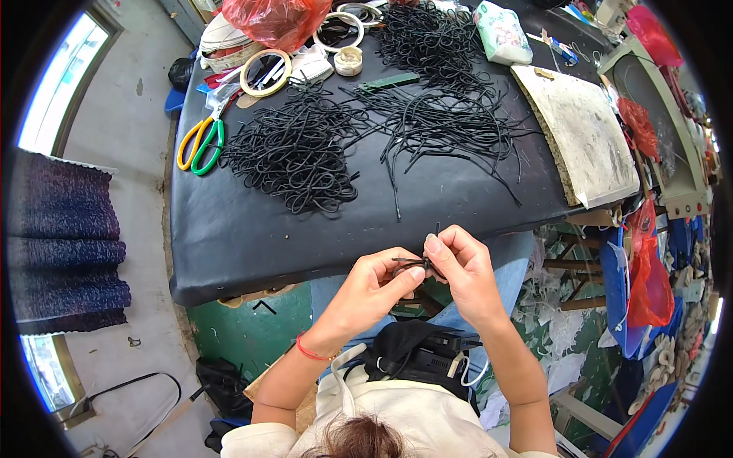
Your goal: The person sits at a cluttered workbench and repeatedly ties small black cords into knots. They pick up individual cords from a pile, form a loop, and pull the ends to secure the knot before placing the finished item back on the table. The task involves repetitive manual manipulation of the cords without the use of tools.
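Nearest, the left hand and the right hand meet just beyond the table edge, on the person's side. Both are closed in a fingertip pinch, thumb against fingers, upon a thin black cord; its ends stick out toward nine and twelve o'clock. The step in hand, I judge, is fine shaping of this cord, maybe a loop or knot, but the fingers cover the crossing, so I cannot tell. The next move would call for one pinch kept firm while the other draws the cord evenly.

Taking clock directions from the hands, farther on the black table, loose straight cords lie at twelve. A looped cord pile is between ten and eleven, with scissors beside it. Behind the straight cords, at twelve, is another dark pile.
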Demonstrator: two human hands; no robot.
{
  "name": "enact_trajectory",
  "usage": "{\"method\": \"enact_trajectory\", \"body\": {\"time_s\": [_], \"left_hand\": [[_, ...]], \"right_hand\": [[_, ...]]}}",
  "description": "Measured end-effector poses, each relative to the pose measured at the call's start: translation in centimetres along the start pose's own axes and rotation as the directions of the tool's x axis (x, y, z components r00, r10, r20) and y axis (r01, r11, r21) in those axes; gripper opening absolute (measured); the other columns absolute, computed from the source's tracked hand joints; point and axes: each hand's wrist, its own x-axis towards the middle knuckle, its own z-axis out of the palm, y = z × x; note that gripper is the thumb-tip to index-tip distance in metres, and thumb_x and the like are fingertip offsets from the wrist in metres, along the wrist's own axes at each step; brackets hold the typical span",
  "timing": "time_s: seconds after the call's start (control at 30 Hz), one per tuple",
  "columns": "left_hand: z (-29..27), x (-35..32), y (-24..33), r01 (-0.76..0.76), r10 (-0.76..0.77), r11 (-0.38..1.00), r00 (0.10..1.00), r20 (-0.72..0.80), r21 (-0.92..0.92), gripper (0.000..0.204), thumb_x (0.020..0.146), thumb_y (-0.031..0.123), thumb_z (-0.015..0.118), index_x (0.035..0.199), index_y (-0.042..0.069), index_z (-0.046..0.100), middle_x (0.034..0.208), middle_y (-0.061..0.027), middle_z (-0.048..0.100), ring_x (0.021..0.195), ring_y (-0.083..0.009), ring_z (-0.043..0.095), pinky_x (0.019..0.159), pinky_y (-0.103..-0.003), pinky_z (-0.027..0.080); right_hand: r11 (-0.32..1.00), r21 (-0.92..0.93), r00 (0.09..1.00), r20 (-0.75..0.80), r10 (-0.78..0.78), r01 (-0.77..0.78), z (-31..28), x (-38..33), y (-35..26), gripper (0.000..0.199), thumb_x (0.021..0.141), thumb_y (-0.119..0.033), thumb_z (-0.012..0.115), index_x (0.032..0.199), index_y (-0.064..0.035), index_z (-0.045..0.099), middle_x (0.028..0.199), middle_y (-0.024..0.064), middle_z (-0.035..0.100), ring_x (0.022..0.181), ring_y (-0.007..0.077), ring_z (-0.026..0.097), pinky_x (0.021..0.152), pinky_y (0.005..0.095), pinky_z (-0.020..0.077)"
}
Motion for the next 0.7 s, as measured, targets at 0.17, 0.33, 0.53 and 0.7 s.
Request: {"method": "enact_trajectory", "body": {"time_s": [0.17, 0.33, 0.53, 0.7], "left_hand": [[0.8, -0.5, -0.2, -0.008, 0.007, 0.999, 1.000, -0.030, -0.039, 0.023, 0.090, 0.015, 0.055, 0.106, -0.001, 0.060, 0.079, 0.0027, 0.056, 0.068, -0.0020, 0.046, 0.062, -0.019, 0.041], [0.1, -0.6, -0.7, -0.078, 0.073, 0.993, 0.996, 0.056, 0.083, 0.027, 0.090, 0.016, 0.055, 0.110, -0.001, 0.058, 0.084, 0.0020, 0.056, 0.069, -0.0025, 0.046, 0.062, -0.020, 0.042], [2.1, 0.6, -0.7, -0.302, 0.285, 0.953, 0.925, -0.252, -0.034, 0.029, 0.088, 0.012, 0.058, 0.113, -0.001, 0.055, 0.094, -0.0015, 0.060, 0.085, -0.0075, 0.056, 0.074, -0.022, 0.047], [2.3, 2.1, -1.0, -0.409, 0.344, 0.897, 0.884, -0.318, -0.168, 0.021, 0.089, 0.010, 0.056, 0.106, -0.002, 0.058, 0.094, -0.0040, 0.062, 0.084, -0.0090, 0.058, 0.075, -0.023, 0.048]], "right_hand": [[1.000, -0.028, 0.988, -0.153, -0.011, 0.007, 0.2, 0.3, 0.4, 0.024, 0.088, -0.016, 0.058, 0.068, -0.0052, 0.049, 0.062, -0.0040, 0.050, 0.055, 0.0012, 0.044, 0.050, 0.0184, 0.0382], [0.992, -0.096, 0.971, -0.216, -0.101, 0.082, 0.0, 1.0, 1.3, 0.027, 0.088, -0.015, 0.058, 0.065, -0.0073, 0.047, 0.056, -0.0065, 0.043, 0.050, 0.0000, 0.034, 0.043, 0.0192, 0.0264], [0.978, 0.211, 0.975, -0.218, 0.041, 0.006, 1.0, 1.5, -0.8, 0.024, 0.090, -0.021, 0.056, 0.070, -0.0088, 0.048, 0.058, -0.0056, 0.040, 0.046, 0.0025, 0.031, 0.042, 0.0193, 0.0243], [0.960, 0.282, 0.983, -0.178, 0.045, 0.008, 1.8, 0.6, -0.6, 0.016, 0.089, -0.020, 0.057, 0.081, -0.0067, 0.052, 0.072, -0.0018, 0.052, 0.062, 0.0027, 0.046, 0.054, 0.0182, 0.0395]]}}
